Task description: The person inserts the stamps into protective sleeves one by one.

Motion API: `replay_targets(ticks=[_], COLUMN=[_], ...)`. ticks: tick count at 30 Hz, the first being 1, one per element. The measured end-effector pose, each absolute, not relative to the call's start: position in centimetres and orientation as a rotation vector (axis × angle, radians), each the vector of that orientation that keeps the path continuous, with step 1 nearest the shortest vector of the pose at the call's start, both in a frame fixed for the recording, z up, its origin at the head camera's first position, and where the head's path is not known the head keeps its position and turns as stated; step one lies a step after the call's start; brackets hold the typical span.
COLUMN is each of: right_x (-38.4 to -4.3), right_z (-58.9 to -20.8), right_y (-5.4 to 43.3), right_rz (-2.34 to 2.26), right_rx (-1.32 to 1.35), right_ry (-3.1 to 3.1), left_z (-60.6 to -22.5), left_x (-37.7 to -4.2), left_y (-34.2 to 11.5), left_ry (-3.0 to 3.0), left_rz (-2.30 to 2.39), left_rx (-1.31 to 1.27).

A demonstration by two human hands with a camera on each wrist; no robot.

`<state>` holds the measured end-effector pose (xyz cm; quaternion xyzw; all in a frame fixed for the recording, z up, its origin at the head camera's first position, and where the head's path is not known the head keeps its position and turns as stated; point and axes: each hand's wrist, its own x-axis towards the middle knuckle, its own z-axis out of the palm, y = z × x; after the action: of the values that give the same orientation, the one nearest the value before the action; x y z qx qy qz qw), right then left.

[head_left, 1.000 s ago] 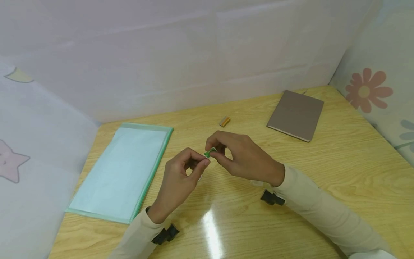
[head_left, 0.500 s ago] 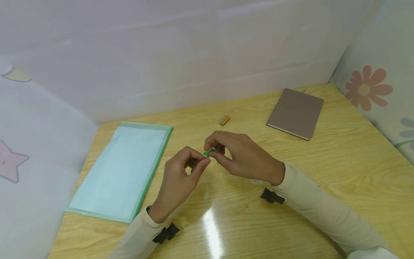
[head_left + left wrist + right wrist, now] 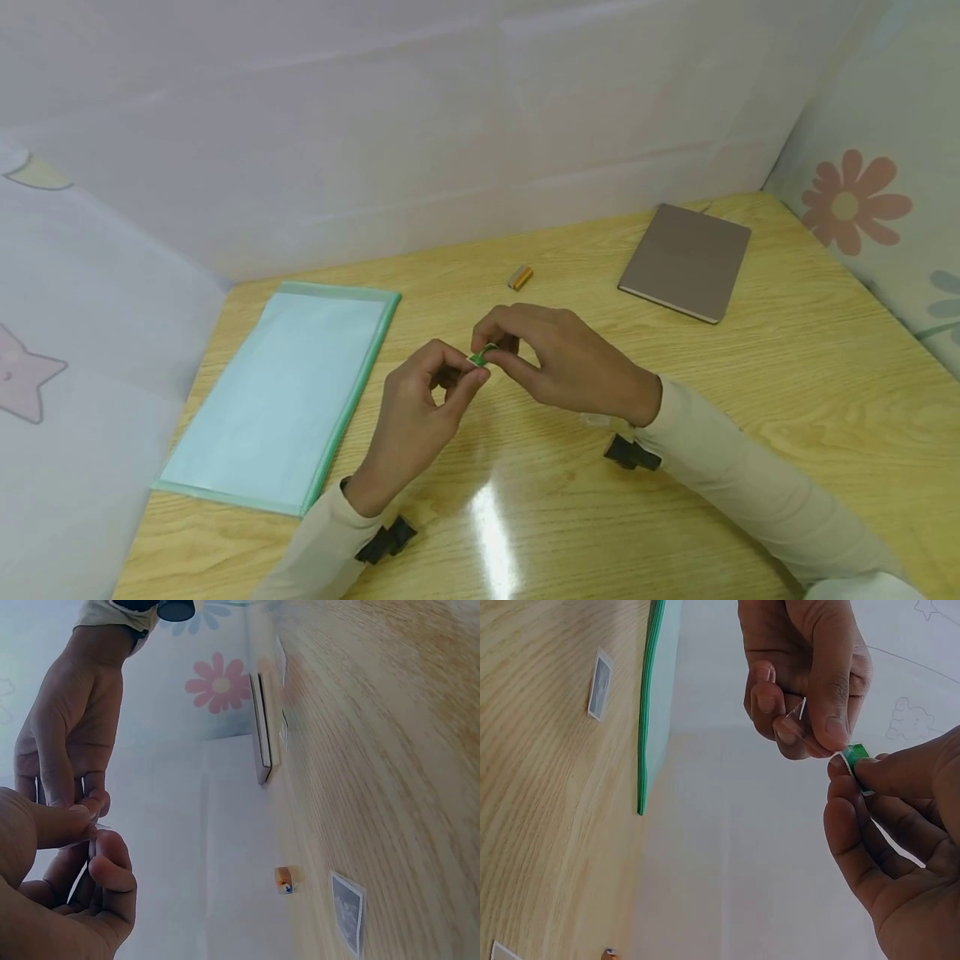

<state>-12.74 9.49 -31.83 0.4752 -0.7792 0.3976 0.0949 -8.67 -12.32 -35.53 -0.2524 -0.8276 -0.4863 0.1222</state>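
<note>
A small green piece with white, notched edges (image 3: 853, 756), much like a postage stamp, is stretched between both hands above the table. My left hand (image 3: 417, 402) pinches its near corner between thumb and fingertip. The thumb and index finger of my right hand (image 3: 573, 358) pinch the other end, covering much of it. In the head view the piece looks bent. A clear plastic bit (image 3: 798, 724) shows by the left hand's curled fingers in the right wrist view. Small white-bordered pictures lie on the table, one (image 3: 347, 911) below the left hand.
A green-edged folder (image 3: 277, 400) lies at left on the wooden table (image 3: 570, 533). A brown notebook (image 3: 686, 262) lies back right, and a small orange-and-grey block (image 3: 521, 277) sits behind the hands. Patterned sheets (image 3: 420, 125) stand around the back and sides.
Both hands keep their pinch and barely move. The green piece shifts very slightly to the left. A white corner seen beneath the left hand one second ago no longer shows.
</note>
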Motion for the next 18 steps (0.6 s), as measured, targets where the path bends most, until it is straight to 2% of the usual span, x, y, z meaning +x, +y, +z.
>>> replay_targets(ticks=[18], right_x=[-12.56], right_z=[-31.73], right_y=[9.56], right_rz=[1.044], right_rx=[1.401], right_ry=[-2.331], left_z=[-35.72], left_x=[-8.70], left_y=[-12.18], left_ry=[-2.403], left_rz=[-1.335], left_rx=[-0.768])
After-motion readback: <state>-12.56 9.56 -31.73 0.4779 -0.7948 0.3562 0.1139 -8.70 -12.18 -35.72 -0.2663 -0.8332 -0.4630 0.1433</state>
